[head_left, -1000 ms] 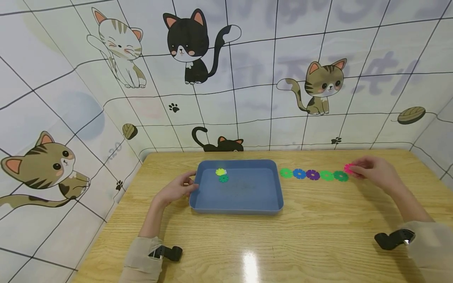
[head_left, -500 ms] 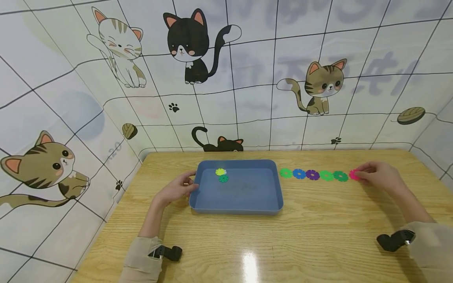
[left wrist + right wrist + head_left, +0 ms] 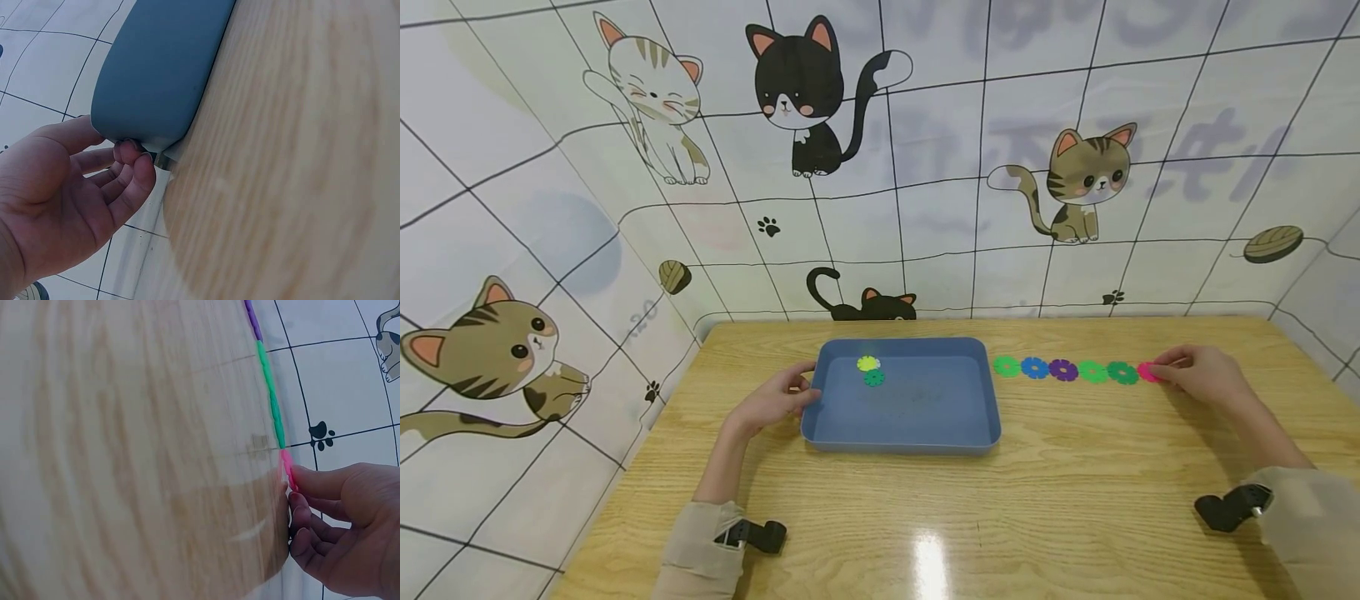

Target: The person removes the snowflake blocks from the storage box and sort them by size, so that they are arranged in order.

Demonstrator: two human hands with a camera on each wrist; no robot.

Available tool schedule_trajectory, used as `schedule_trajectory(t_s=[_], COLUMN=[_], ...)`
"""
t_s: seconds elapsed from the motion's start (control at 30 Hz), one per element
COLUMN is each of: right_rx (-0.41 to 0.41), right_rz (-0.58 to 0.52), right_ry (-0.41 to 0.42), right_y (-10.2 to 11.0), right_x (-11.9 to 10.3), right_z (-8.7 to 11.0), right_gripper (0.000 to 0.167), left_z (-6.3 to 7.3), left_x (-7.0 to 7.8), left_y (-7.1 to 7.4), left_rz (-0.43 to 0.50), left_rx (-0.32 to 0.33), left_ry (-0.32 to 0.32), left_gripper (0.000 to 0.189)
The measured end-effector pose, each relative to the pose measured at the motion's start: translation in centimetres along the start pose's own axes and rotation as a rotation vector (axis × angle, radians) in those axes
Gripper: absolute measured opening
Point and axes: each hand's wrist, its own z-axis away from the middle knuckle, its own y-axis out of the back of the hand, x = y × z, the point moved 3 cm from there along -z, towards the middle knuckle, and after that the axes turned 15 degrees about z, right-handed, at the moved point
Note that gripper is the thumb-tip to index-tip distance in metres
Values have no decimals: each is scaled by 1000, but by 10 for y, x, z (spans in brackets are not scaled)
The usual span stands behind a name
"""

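Note:
A pink notched plastic disc (image 3: 1147, 372) lies at the right end of a row of similar discs, beside the dark green disc (image 3: 1122, 372). My right hand (image 3: 1206, 379) pinches its right side between thumb and fingers; the right wrist view shows the pink disc edge-on, close over the table. Leftward in the row come a light green disc (image 3: 1092, 372), a purple disc (image 3: 1063, 370), a blue disc (image 3: 1034, 367) and another light green disc (image 3: 1007, 367). With my left hand (image 3: 775, 402) I hold the left end of a blue tray (image 3: 902, 447), thumb at its rim.
Inside the tray lie a yellow disc (image 3: 867, 363), a pale disc partly hidden beneath it, and a green disc (image 3: 874, 377). The wooden table (image 3: 1075, 500) meets a wall cloth (image 3: 940, 167) printed with cats along its back edge.
The pink disc has come down from above the row's right end, moved right, then slid slightly left against the dark green disc. My left hand and the tray have stayed put.

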Motion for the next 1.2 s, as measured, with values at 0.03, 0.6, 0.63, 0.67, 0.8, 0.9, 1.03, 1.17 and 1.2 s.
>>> schedule_trajectory(t_s=[0.03, 0.6, 0.63, 0.67, 0.8, 0.9, 1.03, 1.17, 1.2], right_rx=[-1, 19, 27, 33, 66, 86, 113, 125, 124], right_rz=[3, 2, -1, -4, -8, -10, -28, -54, -64], right_ry=[1, -7, -7, -6, 9, 30, 68, 111, 120], right_y=[0, 4, 4, 4, 5, 6, 8, 9, 10], right_x=[0, -5, -6, -6, -12, -22, -35, -51, -56], right_z=[0, 4, 4, 4, 4, 5, 3, 2, 3], right_gripper=[48, 47, 47, 47, 44, 42, 40, 39, 38], left_z=[0, 0, 0, 0, 0, 0, 0, -1, -1], left_x=[0, 0, 0, 0, -1, -2, -2, -2, -2], left_y=[0, 0, 0, 0, 1, 1, 1, 1, 1], left_rz=[0, 4, 5, 5, 1, -3, -5, 1, 2], left_rx=[1, 1, 1, 1, 5, 6, 3, -3, -5], left_ry=[1, 6, 6, 6, 11, 12, 7, 2, 2], left_gripper=[64, 65, 65, 65, 65, 65, 65, 65, 65])
